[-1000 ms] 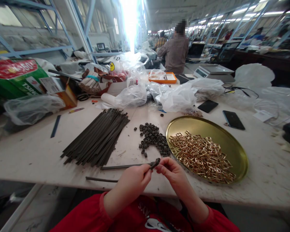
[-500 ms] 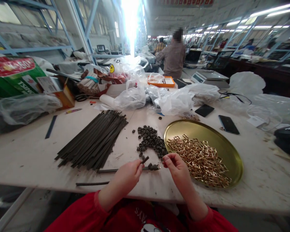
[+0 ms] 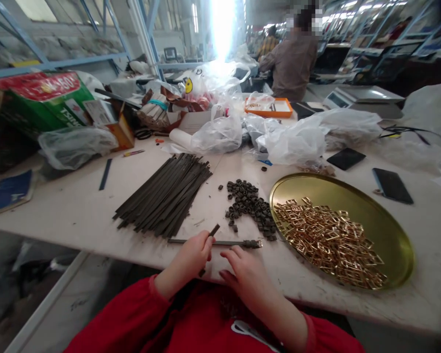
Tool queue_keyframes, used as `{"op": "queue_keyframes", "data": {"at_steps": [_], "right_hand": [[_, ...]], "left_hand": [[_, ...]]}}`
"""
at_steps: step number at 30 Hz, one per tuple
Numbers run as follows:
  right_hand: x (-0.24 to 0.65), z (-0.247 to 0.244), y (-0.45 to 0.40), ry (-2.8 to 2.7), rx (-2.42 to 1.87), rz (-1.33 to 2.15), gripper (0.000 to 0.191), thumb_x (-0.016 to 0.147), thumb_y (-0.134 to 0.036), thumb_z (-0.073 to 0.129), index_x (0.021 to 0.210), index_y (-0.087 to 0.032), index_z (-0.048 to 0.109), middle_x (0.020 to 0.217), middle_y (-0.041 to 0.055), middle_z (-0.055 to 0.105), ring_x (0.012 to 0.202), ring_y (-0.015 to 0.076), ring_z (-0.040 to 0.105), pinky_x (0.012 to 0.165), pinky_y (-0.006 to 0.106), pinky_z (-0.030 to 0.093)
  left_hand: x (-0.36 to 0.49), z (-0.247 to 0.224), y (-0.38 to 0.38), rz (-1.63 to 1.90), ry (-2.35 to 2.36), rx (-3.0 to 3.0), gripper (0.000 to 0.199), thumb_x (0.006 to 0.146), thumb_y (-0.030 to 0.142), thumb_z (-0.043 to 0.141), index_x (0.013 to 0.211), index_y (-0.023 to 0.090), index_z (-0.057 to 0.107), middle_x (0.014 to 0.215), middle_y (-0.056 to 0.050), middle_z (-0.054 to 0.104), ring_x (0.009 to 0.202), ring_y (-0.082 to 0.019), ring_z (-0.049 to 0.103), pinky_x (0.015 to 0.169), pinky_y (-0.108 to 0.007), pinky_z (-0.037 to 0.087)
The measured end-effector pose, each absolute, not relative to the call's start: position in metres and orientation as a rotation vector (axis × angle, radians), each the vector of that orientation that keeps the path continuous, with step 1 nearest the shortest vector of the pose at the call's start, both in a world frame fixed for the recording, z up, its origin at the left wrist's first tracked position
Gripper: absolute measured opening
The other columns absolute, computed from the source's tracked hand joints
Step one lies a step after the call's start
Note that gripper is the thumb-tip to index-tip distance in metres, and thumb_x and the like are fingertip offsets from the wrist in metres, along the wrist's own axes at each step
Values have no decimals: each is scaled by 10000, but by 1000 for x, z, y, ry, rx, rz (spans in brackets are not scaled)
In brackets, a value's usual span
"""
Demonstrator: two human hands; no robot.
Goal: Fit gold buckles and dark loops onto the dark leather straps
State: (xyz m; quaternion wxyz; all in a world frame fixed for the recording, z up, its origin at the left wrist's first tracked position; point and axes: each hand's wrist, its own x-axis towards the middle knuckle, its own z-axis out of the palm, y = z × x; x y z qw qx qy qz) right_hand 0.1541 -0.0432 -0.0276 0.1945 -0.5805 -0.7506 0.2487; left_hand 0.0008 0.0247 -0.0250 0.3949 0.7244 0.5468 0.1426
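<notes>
My left hand (image 3: pixel 194 254) is closed around a dark strap (image 3: pixel 215 229), whose tip sticks out above the fingers; a short piece shows below them. Close beside it, my right hand (image 3: pixel 244 268) has its thumb and forefinger apart, with nothing visible between them. Just beyond both hands lies a finished-looking strap (image 3: pixel 230 243) with dark loops and a gold buckle (image 3: pixel 258 243) at its right end. A pile of small dark loops (image 3: pixel 248 203) sits farther back. To the left rests a stack of dark straps (image 3: pixel 163 196).
A gold tray (image 3: pixel 393 235) holds many gold buckles (image 3: pixel 330 242) on the right. Two dark phone-like slabs, one a phone (image 3: pixel 392 185), lie behind it. Crumpled plastic bags (image 3: pixel 297 137) line the back, and a person (image 3: pixel 292 63) stands beyond. A blue booklet (image 3: pixel 9 191) lies far left.
My right hand has moved left and nearer my body, from beside the tray to beside my left hand, its fingers now parted. The left hand still grips the strap. The view has shifted.
</notes>
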Motion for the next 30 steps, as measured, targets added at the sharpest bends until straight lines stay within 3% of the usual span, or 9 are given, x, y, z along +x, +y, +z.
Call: {"op": "queue_keyframes", "data": {"at_steps": [5, 9, 12, 18, 23, 30], "right_hand": [[117, -44, -43, -2202, -1570, 609, 291, 719, -276, 662, 965, -157, 563, 914, 101, 593, 822, 262, 564, 690, 362, 452], [104, -56, -37, -2246, -1590, 521, 85, 811, -183, 532, 884, -164, 572, 826, 85, 609, 755, 228, 567, 648, 322, 437], [107, -60, -34, -2235, -1584, 508, 117, 828, -129, 482, 864, -168, 586, 807, 80, 612, 743, 215, 564, 642, 305, 428], [138, -54, -33, -1583, -1554, 807, 72, 806, -231, 519, 786, -176, 562, 729, 33, 597, 661, 173, 542, 603, 275, 420], [155, -41, -35, -1061, -1392, 1144, 254, 763, -425, 562, 779, -171, 552, 601, -5, 563, 540, 134, 498, 514, 244, 393], [157, -38, -37, -1139, -1386, 1137, 180, 750, -347, 583, 715, -174, 550, 637, -6, 560, 576, 125, 486, 543, 235, 391]], "left_hand": [[-9, -47, 16, 543, 1507, 1752, 279, 897, 311, 264, 860, 163, 497, 592, 21, 516, 570, -143, 522, 573, -248, 388], [-9, -51, 14, 609, 1497, 1725, 276, 891, 307, 281, 867, 158, 512, 612, 10, 526, 596, -150, 532, 595, -254, 405], [-12, -51, 17, 592, 1448, 1739, 265, 873, 290, 309, 861, 156, 537, 616, 9, 534, 605, -155, 535, 605, -259, 400], [-18, -32, 14, 484, 1312, 1773, 278, 861, 317, 349, 780, 165, 567, 523, 42, 494, 539, -141, 500, 570, -246, 360], [-2, -9, 2, 388, 1172, 1770, 295, 883, 344, 317, 758, 174, 524, 531, 51, 473, 530, -122, 468, 539, -226, 324], [18, 5, 2, 350, 1212, 1855, 211, 865, 288, 336, 713, 189, 445, 582, 34, 473, 556, -133, 451, 543, -237, 295]]}}
